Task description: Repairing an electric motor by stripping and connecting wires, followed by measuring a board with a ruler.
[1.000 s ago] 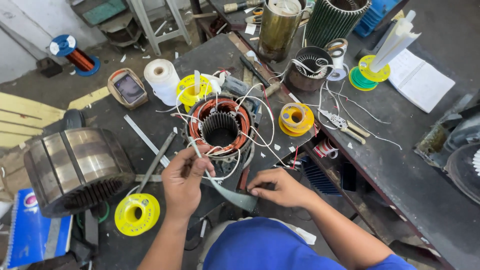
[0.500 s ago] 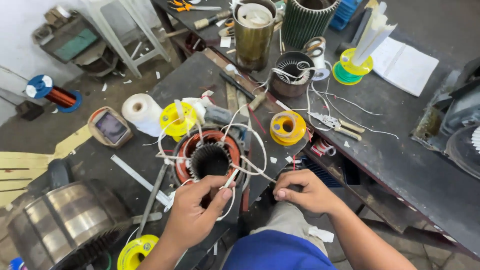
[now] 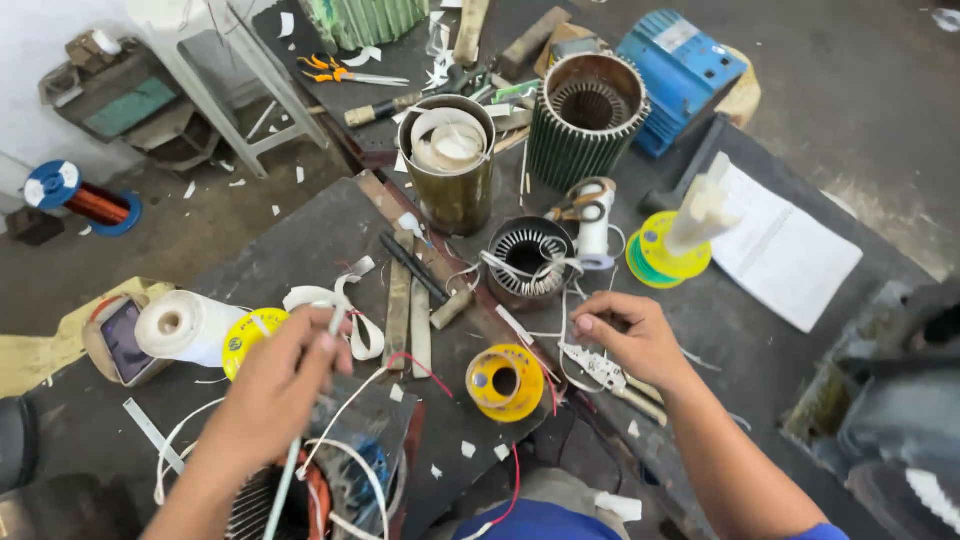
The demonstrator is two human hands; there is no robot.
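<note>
Left hand point(image 3: 275, 390) closed around a thin white strip point(image 3: 300, 440), raised over the wound stator point(image 3: 300, 495) at the near edge of the dark workbench point(image 3: 330, 240). Right hand point(image 3: 630, 340) loosely curled, fingertips touching pliers point(image 3: 600, 368) lying beside the yellow solder spool point(image 3: 505, 380), near the small stator core point(image 3: 528, 258) mid-bench.
</note>
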